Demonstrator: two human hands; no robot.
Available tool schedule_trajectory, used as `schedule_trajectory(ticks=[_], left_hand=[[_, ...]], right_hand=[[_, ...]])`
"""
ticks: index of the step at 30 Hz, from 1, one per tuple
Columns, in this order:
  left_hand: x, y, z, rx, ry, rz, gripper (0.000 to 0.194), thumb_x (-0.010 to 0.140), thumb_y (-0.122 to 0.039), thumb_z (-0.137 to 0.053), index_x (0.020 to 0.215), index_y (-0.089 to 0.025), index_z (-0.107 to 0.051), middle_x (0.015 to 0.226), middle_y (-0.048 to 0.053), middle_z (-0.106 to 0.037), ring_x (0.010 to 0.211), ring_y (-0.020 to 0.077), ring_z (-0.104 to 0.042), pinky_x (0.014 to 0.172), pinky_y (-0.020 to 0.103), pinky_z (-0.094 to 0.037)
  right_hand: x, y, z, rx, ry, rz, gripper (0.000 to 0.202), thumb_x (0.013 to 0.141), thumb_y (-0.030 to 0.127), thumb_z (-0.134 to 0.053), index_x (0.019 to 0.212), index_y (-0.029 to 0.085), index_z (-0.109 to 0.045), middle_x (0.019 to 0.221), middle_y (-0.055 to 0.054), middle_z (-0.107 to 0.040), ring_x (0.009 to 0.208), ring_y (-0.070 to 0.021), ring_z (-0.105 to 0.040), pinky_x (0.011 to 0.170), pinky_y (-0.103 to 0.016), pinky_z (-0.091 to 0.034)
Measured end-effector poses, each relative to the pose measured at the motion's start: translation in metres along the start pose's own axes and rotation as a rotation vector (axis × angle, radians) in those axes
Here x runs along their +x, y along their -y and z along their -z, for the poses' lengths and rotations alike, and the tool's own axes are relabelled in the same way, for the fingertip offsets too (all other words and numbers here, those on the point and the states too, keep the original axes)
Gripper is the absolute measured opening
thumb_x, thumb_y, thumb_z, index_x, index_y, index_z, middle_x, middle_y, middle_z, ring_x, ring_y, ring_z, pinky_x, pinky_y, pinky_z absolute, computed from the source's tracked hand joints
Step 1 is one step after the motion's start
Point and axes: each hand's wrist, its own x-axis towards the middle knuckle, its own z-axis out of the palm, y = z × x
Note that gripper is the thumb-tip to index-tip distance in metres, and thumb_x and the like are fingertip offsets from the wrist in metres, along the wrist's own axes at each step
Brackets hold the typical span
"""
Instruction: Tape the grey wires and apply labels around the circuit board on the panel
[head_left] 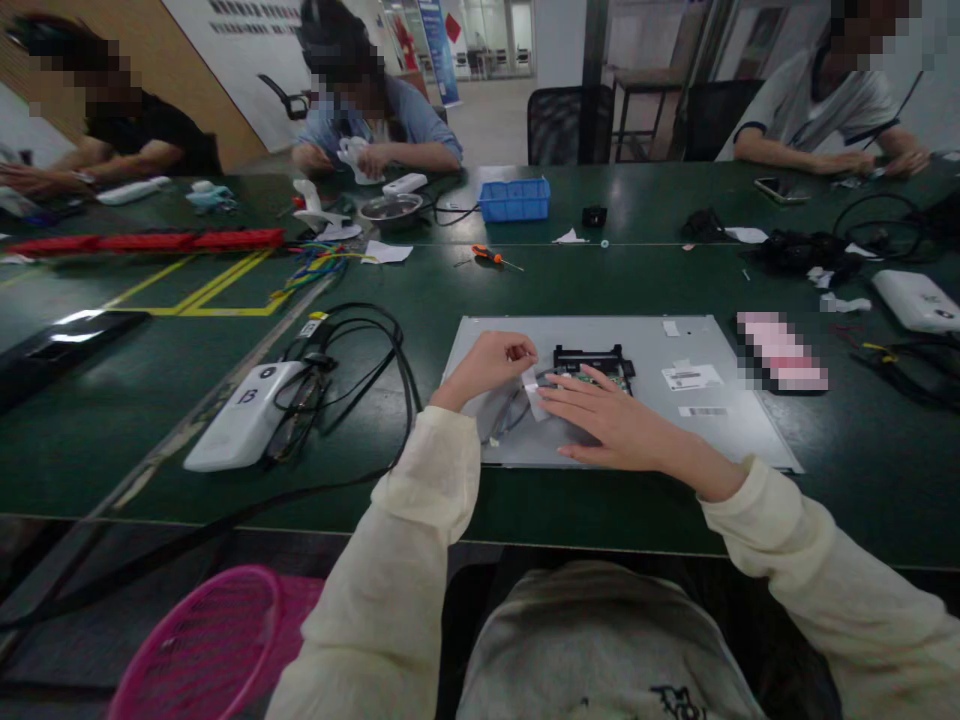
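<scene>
A flat grey metal panel [727, 350] lies on the table before me. On its middle sits a black bracket [589, 355] with a small green circuit board, partly hidden under my fingers. My left hand [491, 365] is closed in a pinch at the upper end of a white strip [534, 395], which looks like tape. Thin grey wires [510, 415] run beneath that strip on the panel. My right hand [619, 425] rests over the board with its fingers stretched out and apart, fingertips touching the strip's right side. White labels [691, 377] are stuck on the panel's right part.
Left of the panel lie a white power bank [244, 415] and looped black cables [375, 340]. A pink-cased phone [784, 352] is at the right. Farther off are a screwdriver [487, 255], a blue basket [516, 200] and a metal bowl [391, 209]. Three people sit across the table.
</scene>
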Motion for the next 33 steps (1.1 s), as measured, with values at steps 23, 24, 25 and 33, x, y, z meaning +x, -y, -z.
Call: schedule_trajectory(ticks=[23, 24, 25, 33], left_hand=[[0.001, -0.017, -0.002, 0.045, -0.039, -0.066, 0.012, 0.079, -0.026, -0.060, 0.087, -0.017, -0.057, 0.068, -0.004, -0.048, 0.061, 0.0088, -0.046, 0.058, 0.021, -0.037], [-0.001, -0.021, -0.003, 0.008, 0.016, -0.061, 0.010, 0.080, -0.026, -0.059, 0.086, -0.017, -0.056, 0.065, -0.005, -0.047, 0.059, 0.0082, -0.045, 0.057, 0.021, -0.036], [-0.002, -0.024, -0.003, -0.016, 0.075, -0.058, 0.009, 0.081, -0.025, -0.057, 0.085, -0.017, -0.056, 0.063, -0.005, -0.047, 0.057, 0.0078, -0.045, 0.056, 0.020, -0.035], [-0.003, -0.024, 0.001, 0.123, 0.296, -0.039, 0.009, 0.073, -0.024, -0.061, 0.078, -0.017, -0.059, 0.065, -0.003, -0.055, 0.060, 0.0088, -0.050, 0.059, 0.022, -0.036]], right_hand=[[0.001, 0.008, -0.006, -0.013, 0.052, 0.039, 0.054, 0.094, 0.046, -0.040, 0.136, 0.014, -0.046, 0.139, -0.011, -0.051, 0.139, -0.0240, -0.028, 0.116, -0.052, -0.003], [0.001, 0.008, -0.006, -0.010, 0.053, 0.036, 0.053, 0.094, 0.046, -0.040, 0.136, 0.014, -0.046, 0.139, -0.011, -0.051, 0.139, -0.0239, -0.028, 0.116, -0.052, -0.003], [0.001, 0.008, -0.006, -0.008, 0.054, 0.031, 0.053, 0.094, 0.046, -0.040, 0.136, 0.014, -0.046, 0.139, -0.011, -0.050, 0.139, -0.0239, -0.029, 0.115, -0.052, -0.004], [0.000, 0.007, -0.008, -0.003, 0.060, 0.014, 0.052, 0.093, 0.045, -0.041, 0.135, 0.015, -0.047, 0.140, -0.011, -0.050, 0.138, -0.0237, -0.030, 0.115, -0.052, -0.005]])
